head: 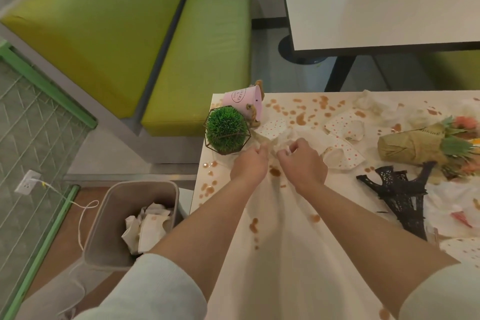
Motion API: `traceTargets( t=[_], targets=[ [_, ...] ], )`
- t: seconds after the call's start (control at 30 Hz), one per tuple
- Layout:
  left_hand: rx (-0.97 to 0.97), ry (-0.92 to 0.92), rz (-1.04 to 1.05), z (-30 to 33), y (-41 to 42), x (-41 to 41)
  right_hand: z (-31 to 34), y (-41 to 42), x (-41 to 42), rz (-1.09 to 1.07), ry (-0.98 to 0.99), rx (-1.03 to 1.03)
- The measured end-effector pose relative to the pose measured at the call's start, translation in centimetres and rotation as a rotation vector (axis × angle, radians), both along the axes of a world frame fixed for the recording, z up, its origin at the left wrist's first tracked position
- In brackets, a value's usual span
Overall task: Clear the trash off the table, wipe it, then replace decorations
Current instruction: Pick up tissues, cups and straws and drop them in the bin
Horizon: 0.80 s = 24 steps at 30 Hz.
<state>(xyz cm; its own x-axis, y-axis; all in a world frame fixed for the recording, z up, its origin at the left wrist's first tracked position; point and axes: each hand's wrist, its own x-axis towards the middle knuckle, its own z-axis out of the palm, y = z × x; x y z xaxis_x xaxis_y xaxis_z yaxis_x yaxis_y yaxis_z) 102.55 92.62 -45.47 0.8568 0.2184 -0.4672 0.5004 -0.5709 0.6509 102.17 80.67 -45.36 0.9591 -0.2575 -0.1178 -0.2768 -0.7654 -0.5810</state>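
Grip: as both your hands close on it, left hand point(250, 161) and right hand point(302, 161) pinch the crumpled napkin point(279, 139).
Place: just right of the green ball plant point(226, 132).
Handling: light, soft, probably damp; gather its loose edges.

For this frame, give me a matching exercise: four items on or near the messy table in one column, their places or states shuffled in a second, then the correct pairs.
Things:
1. pink metal bucket
2. black Eiffel Tower model
3. grey waste bin
4. round green faux plant in a wire frame

States:
A. lying flat on the table, right of the hands
B. on the floor, holding crumpled paper
C. upright at the table's left edge
D. tipped on its side at the far left corner

Pairs: 1-D, 2-A, 3-B, 4-C
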Motion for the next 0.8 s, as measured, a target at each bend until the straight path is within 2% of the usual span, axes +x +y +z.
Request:
traceTargets(
  t=[0.13,0.2,0.33,0.5,0.63,0.8],
  targets=[
    [-0.084,0.076,0.118,0.6,-1.5,1.5,0.1,-0.6,-1.0,-0.075,-0.065,0.120],
    [-0.080,0.111,0.136,0.7,-1.9,2.2,0.2,-1.3,-1.1,-0.100,-0.100,0.165],
    [-0.189,0.123,0.169,0.6,-2.1,3.0,0.7,-2.7,-0.9,-0.143,-0.144,0.261],
    [-0.342,0.181,0.365,-0.5,-2.9,3.4,1.0,-3.8,-0.7,-0.149,-0.134,0.386],
    [-0.363,0.119,0.393,-0.3,-3.1,2.9,1.0,-4.2,-0.8,-0.167,-0.122,0.546],
    [-0.411,0.052,0.417,0.3,-2.8,0.7,1.6,-4.1,-1.8,-0.200,-0.158,0.619]
  ],
)
